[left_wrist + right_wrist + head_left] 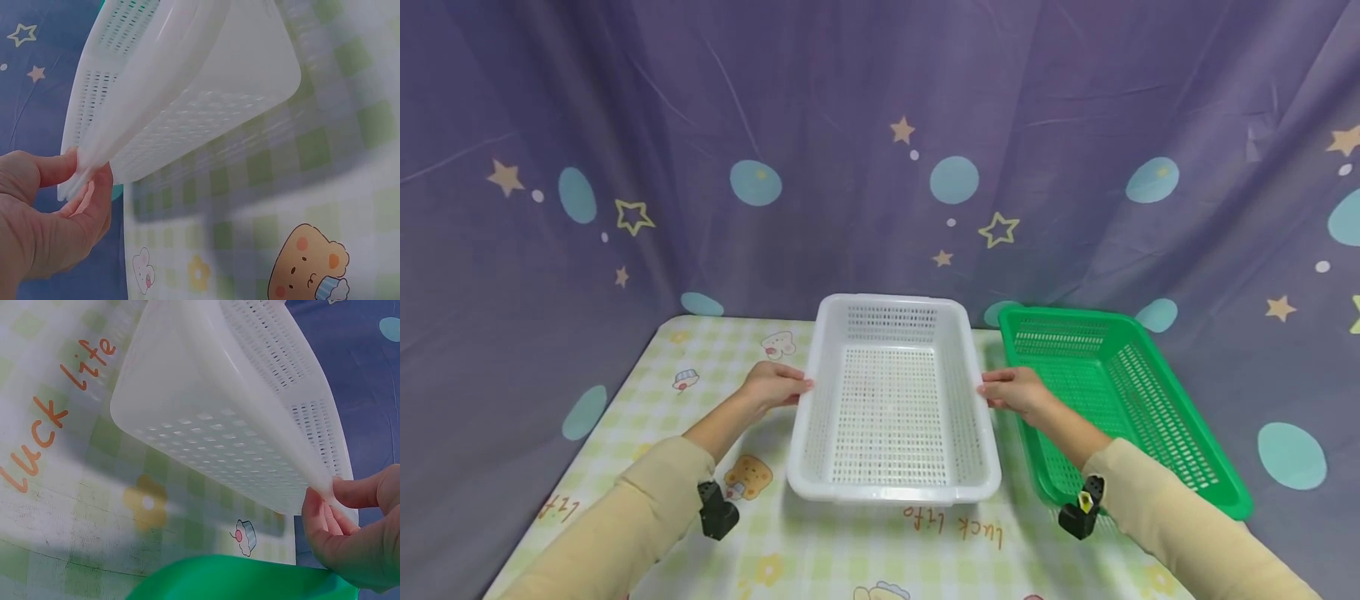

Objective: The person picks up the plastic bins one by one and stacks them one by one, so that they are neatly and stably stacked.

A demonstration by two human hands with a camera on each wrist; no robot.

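Observation:
A white plastic basket (891,417) with slotted walls and floor is at the middle of the head view, and nothing lies in it. My left hand (772,385) pinches its left rim, thumb on top and fingers curled beneath. On the opposite rim, my right hand (1011,389) grips the same way. Both wrist views show the white basket's outer wall (250,69) with a shadow on the cloth below it. Close to the right hand stands a green basket (1187,417), also slotted, partly covered by the right forearm.
A checked tablecloth (700,358) with cartoon prints and lettering covers the table. Behind the table hangs a purple curtain (850,208) with stars and blue ovals. The green basket's rim (250,575) lies just below the right hand in the right wrist view.

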